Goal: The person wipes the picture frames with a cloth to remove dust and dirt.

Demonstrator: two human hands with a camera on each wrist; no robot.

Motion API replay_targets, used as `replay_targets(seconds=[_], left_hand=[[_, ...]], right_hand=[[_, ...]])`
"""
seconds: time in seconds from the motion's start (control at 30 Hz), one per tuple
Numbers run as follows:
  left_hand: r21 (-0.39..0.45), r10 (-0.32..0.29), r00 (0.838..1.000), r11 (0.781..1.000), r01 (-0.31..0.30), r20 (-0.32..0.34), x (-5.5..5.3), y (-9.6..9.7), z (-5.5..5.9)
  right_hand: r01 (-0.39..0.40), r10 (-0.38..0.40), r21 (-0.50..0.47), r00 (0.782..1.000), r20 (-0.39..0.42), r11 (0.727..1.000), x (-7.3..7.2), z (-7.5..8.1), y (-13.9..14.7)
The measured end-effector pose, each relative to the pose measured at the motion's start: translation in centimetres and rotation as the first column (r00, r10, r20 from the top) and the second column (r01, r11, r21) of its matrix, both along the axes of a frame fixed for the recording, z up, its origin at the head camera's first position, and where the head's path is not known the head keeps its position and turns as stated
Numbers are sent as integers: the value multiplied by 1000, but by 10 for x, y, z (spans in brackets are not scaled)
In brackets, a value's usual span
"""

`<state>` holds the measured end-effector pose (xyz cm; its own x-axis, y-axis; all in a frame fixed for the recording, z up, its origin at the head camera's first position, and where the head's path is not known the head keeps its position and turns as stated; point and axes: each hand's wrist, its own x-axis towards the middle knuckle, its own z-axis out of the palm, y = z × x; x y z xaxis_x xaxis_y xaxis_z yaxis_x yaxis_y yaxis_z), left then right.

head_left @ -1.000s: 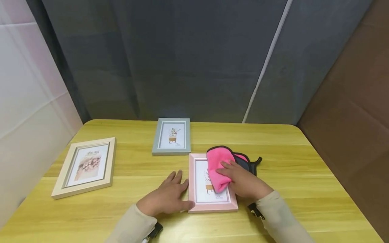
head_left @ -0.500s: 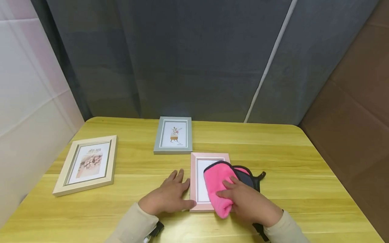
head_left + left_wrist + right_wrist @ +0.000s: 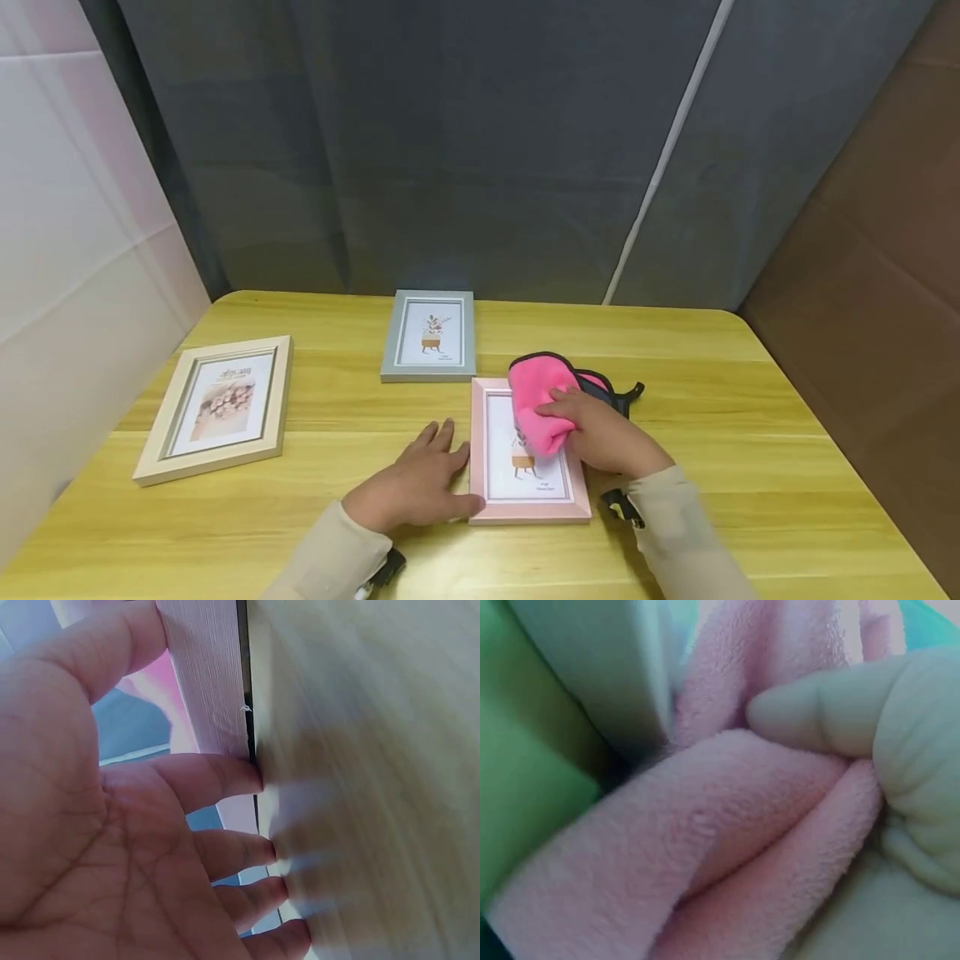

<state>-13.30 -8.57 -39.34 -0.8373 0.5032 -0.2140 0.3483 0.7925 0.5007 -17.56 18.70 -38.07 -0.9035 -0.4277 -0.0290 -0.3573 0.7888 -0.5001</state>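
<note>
A pink picture frame (image 3: 528, 512) lies flat on the wooden table, its picture of a potted plant facing up. My right hand (image 3: 611, 435) holds a folded pink cloth (image 3: 542, 400) with dark edging against the upper right of the frame, hiding part of the picture. In the right wrist view the thumb (image 3: 817, 712) presses into the fluffy folds of the cloth. With fingers spread, my left hand (image 3: 412, 485) rests beside the frame's left side, thumb at its lower left corner. The left wrist view has its fingertips down at the table along the frame's side (image 3: 214, 690).
Behind the pink frame lies a grey-blue picture frame (image 3: 431, 335) with a similar plant picture. A cream picture frame (image 3: 213, 410) lies at an angle on the left of the table (image 3: 330, 367). A dark curtain (image 3: 465, 150) hangs along the back edge.
The right hand slid the cloth down to the frame's lower right, then back up to the upper right, uncovering the lower picture. The left hand has stayed in place.
</note>
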Motion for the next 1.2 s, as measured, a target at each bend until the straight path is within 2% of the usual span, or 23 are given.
replay_targets(seconds=[0.07,0.13,0.2,0.3,0.4,0.57,0.73,0.83,1.0,1.1,1.2], left_hand=[[-8,-6,1000,1000,6,-15,1,0,-1],[-5,-9,1000,1000,9,-20,2,1,-1],[4,-10,1000,1000,10,-21,3,2,0],[18,-2,1000,1000,2,-18,4,4,0],[8,10,999,1000,-10,-35,5,4,0],[0,6,999,1000,-6,-51,5,5,-2],[-16,-4,998,1000,3,-57,5,7,-2],[-22,-6,998,1000,5,-56,4,8,-2],[-28,-8,999,1000,7,-41,3,7,-2],[-25,-4,999,1000,3,-32,4,6,-3],[-21,-2,1000,1000,1,-29,4,5,-4]], right_hand=[[31,-30,16,997,-75,999,-3,2,9],[96,-91,42,989,-119,994,-6,3,17],[156,-148,67,983,-107,986,-10,2,24],[174,-172,97,985,-36,980,-16,-1,24],[159,-163,99,986,30,982,-19,-1,11],[119,-127,117,990,62,986,-20,8,-26],[-23,12,122,996,93,992,-17,11,-59],[-57,45,111,993,106,992,-14,12,-64],[66,-78,117,992,98,991,-15,14,-46],[161,-174,143,982,78,976,-20,13,-27],[201,-215,171,974,68,965,-23,10,-16]])
